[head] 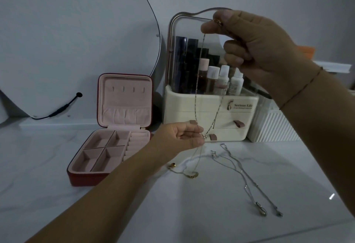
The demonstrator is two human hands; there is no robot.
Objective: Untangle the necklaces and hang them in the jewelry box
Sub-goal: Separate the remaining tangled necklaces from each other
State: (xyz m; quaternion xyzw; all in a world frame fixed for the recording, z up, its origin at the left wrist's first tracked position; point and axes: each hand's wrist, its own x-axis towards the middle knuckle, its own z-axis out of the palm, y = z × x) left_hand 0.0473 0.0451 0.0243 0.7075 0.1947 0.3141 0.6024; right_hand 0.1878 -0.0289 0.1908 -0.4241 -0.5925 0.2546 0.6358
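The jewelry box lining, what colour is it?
Pale pink lining, inside a dark red jewelry box; the head view shows it.

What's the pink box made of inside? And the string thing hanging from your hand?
Jewelry box: the inside looks like soft pink velvety fabric, matte and puckered at the lid pocket; the red outside may be faux leather. Hanging necklace: thin metal, going by its fine links and faint glints; gold or silver is unclear in this dim light.

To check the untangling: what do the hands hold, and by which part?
One thin necklace: the right hand pinches its top end, the left hand pinches the bottom of its hanging loop.
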